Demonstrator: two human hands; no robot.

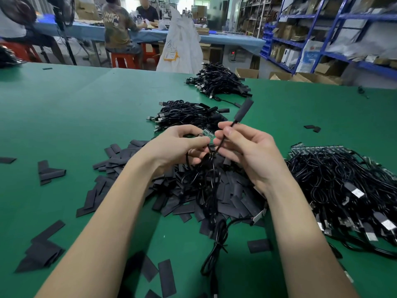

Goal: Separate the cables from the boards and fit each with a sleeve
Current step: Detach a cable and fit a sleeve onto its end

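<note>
Spread across a green table (75,117): three heaps of black cables, the largest (343,190) at right with green boards along its far edge and running off frame, two smaller heaps (189,115) and (221,81) farther back. At centre, a loose pile of flat black sleeves (225,190), too many and too overlapped to count, with strays scattered left and near. Above that pile, two bare hands: right hand (247,151) pinching one cable (223,137) between thumb and forefinger, its sleeved end (243,110) tilted up and away; left hand (182,145) curled around a bunch of cables, a small board (207,132) half hidden behind its fingertips. Beyond, two seated workers (120,29), blurred.
</note>
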